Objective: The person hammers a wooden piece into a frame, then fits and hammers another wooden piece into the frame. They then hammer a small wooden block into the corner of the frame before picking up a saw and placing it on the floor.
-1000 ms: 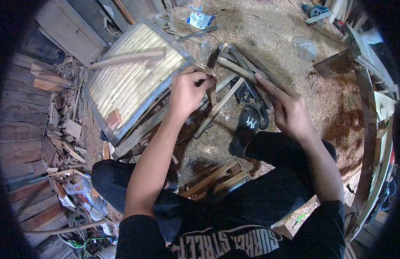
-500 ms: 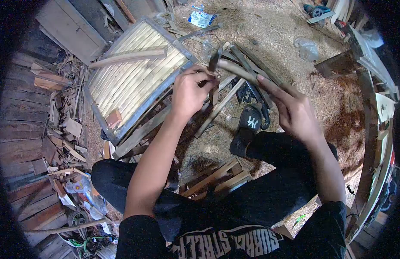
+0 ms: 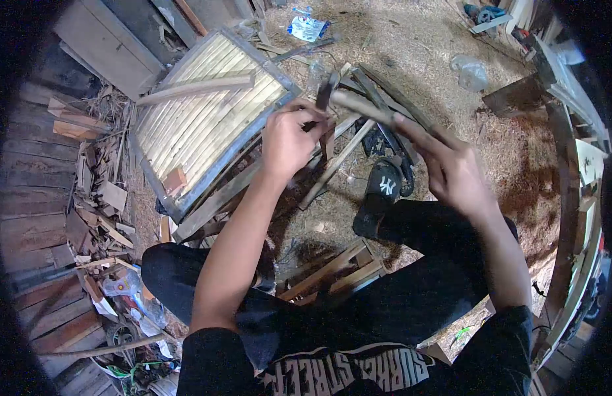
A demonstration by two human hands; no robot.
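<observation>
My right hand (image 3: 456, 170) is wrapped around the wooden handle of a hammer (image 3: 364, 107), index finger stretched along it. The dark hammer head is blurred and sits right above the fingertips of my left hand (image 3: 290, 140). Those fingers are pinched together; what they hold is too small and too hidden to name. Just below them a narrow brown wooden piece (image 3: 328, 144) sticks out. Long wooden strips (image 3: 335, 166) lie under and beyond both hands, beside a slatted panel (image 3: 207, 112) with a grey frame.
A loose batten (image 3: 197, 90) and a small wood block (image 3: 174, 180) rest on the panel. My sandalled foot (image 3: 380, 191) is beneath the hammer. Scrap wood (image 3: 108, 198) is piled at left. A wooden frame (image 3: 563, 178) curves along the right, and a plastic bag (image 3: 469, 72) lies on the shavings.
The hammer has shifted very slightly, its head a little left and still blurred. My left hand stays in nearly the same pinch and place.
</observation>
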